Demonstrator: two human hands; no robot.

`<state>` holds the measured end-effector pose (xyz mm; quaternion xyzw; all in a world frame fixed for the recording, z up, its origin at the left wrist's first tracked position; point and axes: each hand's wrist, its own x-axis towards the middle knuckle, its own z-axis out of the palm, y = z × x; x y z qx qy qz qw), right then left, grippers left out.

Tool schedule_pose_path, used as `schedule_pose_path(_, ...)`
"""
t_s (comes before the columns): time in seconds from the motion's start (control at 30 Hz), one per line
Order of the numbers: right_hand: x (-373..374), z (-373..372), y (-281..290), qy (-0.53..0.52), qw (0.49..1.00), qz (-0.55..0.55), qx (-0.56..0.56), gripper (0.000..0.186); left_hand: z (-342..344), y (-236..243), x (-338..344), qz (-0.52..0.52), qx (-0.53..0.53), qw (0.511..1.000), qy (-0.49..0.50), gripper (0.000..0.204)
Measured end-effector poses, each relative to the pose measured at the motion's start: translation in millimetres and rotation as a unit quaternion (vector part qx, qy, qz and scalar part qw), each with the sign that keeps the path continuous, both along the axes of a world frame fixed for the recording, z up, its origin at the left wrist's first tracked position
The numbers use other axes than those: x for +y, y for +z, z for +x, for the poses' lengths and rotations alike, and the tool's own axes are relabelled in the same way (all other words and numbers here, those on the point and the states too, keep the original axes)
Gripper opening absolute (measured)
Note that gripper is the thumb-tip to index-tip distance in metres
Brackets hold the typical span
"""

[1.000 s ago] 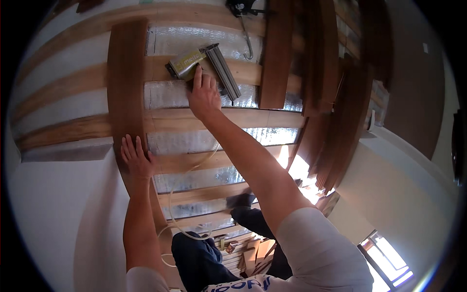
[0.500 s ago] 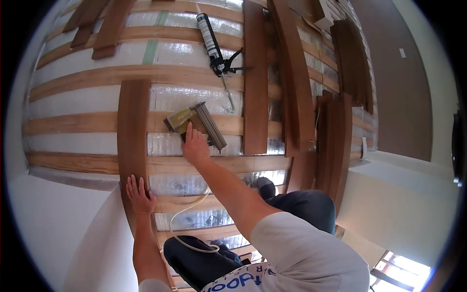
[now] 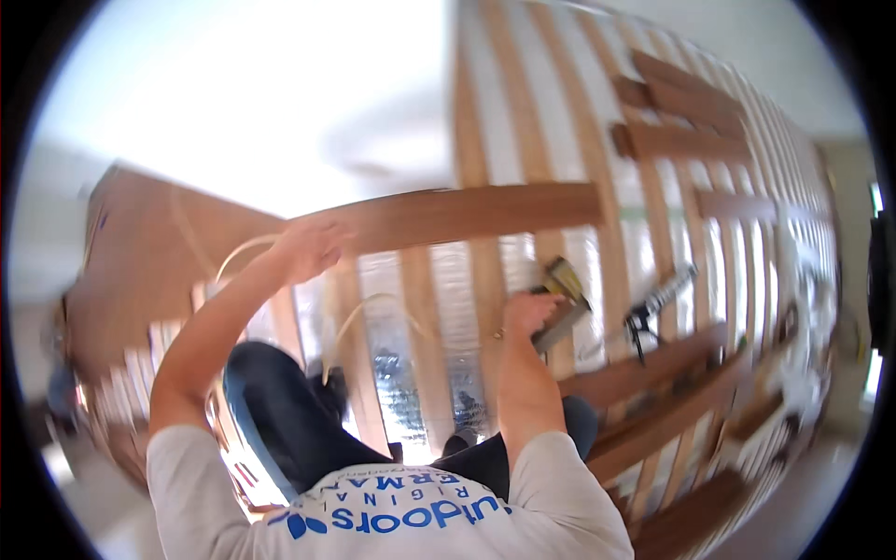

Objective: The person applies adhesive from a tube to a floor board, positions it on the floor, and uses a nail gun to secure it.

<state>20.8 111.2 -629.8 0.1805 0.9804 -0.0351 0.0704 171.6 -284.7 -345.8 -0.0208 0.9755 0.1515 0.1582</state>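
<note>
While the blurred left hand (image 3: pixel 314 250), its openness and contact impossible to tell, overlaps a long brown wooden plank (image 3: pixel 476 217), the right hand (image 3: pixel 532 314) curls around a yellow-and-grey nail gun (image 3: pixel 566 279) beside that plank, with a black-and-white caulking gun (image 3: pixel 661 297) lying farther off.

Lying across the wood strips (image 3: pixel 486 280), a long board (image 3: pixel 504 207), with a wall (image 3: pixel 280 112) behind its left part. At that left part, the left hand (image 3: pixel 313 250), maybe touching, too blurry to tell. In front of the right part, a nail gun (image 3: pixel 566 275) with the right hand (image 3: pixel 530 314) on it. Right of that, a caulking gun (image 3: pixel 665 296). Nearer, at right, more boards (image 3: pixel 644 364).
</note>
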Motion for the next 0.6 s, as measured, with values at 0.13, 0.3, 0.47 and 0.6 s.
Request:
schedule_pose_path(0.13,76,-70,-34,0.073,0.979,0.106,0.16,0.097,204,44,-36,-0.05,0.161,0.907,0.386,0.036)
schedule_pose_path(0.3,38,-27,-60,-0.127,0.991,-0.022,0.043,0.087,581,-1,155,-0.077,0.072,0.693,0.713,0.035)
schedule_pose_path(0.47,64,-28,-69,-0.039,0.999,-0.016,0.004,0.08,625,-81,330,0.063,-0.206,0.73,0.649,0.032)
schedule_pose_path(0.6,56,-28,-38,0.063,0.998,0.003,-0.027,0.075,593,-66,276,0.173,-0.371,0.663,0.626,0.038)
